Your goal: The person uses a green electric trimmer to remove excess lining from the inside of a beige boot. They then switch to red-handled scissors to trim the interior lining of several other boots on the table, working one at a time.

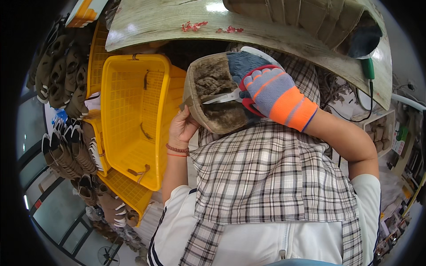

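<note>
A brown boot lies across my lap with its wide shaft opening facing up, showing a brown and blue fur lining. My left hand is closed on the near left rim of the shaft, thumb and fingers pinching the edge, beside a small brown tab. In my right hand, which wears a grey and orange knit glove, I grip red-handled scissors. Their metal blades point left into the opening, over the lining. The boot's far part, with a pale sole edge, is partly hidden behind the gloved hand.
A large yellow plastic basket stands at my left. Ahead is a wood-patterned table with small red scraps and more brown boots. A green-handled tool with a black cord hangs at its right edge. Brown shoes hang at far left.
</note>
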`<state>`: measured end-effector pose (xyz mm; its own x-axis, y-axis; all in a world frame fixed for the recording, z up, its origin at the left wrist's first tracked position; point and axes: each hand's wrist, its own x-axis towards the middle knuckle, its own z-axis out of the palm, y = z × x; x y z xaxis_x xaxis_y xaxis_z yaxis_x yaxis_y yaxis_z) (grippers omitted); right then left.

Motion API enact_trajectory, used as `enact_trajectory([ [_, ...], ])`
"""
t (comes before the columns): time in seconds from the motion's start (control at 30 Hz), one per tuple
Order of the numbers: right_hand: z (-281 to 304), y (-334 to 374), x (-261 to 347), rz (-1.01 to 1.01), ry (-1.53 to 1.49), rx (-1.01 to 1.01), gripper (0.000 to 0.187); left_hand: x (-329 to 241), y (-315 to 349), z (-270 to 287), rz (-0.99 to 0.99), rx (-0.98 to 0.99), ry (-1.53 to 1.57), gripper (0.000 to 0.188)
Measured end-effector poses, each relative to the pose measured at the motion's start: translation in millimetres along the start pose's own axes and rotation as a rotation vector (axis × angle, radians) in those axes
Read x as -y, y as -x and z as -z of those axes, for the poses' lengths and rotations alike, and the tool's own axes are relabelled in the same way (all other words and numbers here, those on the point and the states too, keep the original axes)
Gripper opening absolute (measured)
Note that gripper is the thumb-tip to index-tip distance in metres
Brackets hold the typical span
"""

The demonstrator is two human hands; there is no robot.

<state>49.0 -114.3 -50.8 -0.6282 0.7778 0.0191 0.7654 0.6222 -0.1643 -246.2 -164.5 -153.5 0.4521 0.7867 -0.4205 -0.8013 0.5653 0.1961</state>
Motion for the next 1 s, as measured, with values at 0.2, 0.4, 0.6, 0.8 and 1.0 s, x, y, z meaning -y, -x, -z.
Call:
enact_trajectory([
  [0.2, 0.0, -10.2, 2.4, 0.014, -0.019, -0.017, 0.018, 0.1, -0.3, -7.0, -0.013, -0.029, -0.026, 0.042],
  [0.4, 0.2, -10.2, 6.6, -0.006, 0.071, -0.004, 0.015, -1.0, -1.7, -10.5, -0.009, -0.029, -0.099, 0.045],
  [0.6, 18.7, 9.5, -12.4, -0.068, -0.190, -0.002, 0.033, 1.3, 0.4, -11.9, -0.030, -0.051, -0.145, 0.038],
  [0.8, 30.4, 40.5, -10.9, -0.521, -0.690, -0.104, 0.039, 2.6, 5.2, -31.2, -0.050, -0.036, -0.152, 0.029],
  [1.0, 59.0, 32.7, 31.4, -0.474, -1.396, -0.343, 0.037, 17.4, -26.1, -113.7, -0.057, 0.148, -0.382, 0.030],
])
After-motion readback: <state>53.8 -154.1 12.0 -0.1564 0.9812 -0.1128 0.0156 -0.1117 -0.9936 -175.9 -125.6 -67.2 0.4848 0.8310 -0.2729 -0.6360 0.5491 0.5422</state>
